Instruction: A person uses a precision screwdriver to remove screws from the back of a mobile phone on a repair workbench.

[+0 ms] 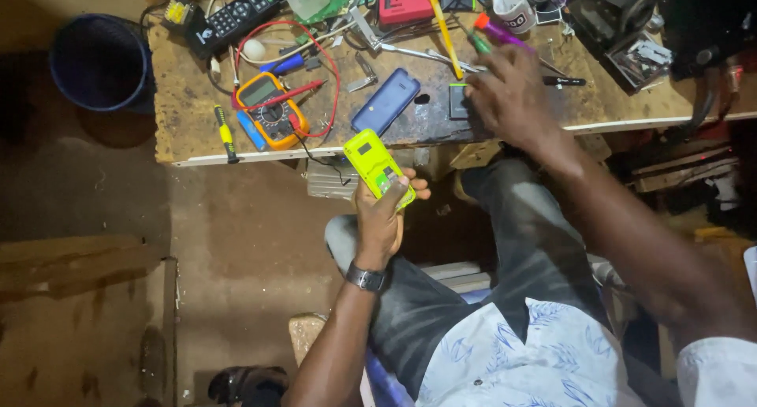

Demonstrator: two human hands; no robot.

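While I look down from the head camera, my left hand [378, 218] holds a lime-green phone body [378, 169] over my lap, just below the desk [189, 131] edge. Its back is off and the inner compartment faces up, so the opening-up looks done; I judge the inside work and the closing are left. My left grip is closed around the lower half of that phone, thumb along one side, fingers wrapped behind.

My right hand [509, 95] reaches out over the desk, palm down, fingers spread and blurred. Its fingertips lie on or right beside a small dark square piece [459, 101], perhaps a battery, though I cannot tell whether the grip has closed on it or merely touches it.

A blue phone [385, 101] lies face down on the desk just left of that piece, apart from both hands. Further left sits an orange multimeter [270, 111] with red leads looped around it, and a yellow-handled screwdriver [226, 132] near the desk's front edge. A dark remote control [236, 16] rests at the back.
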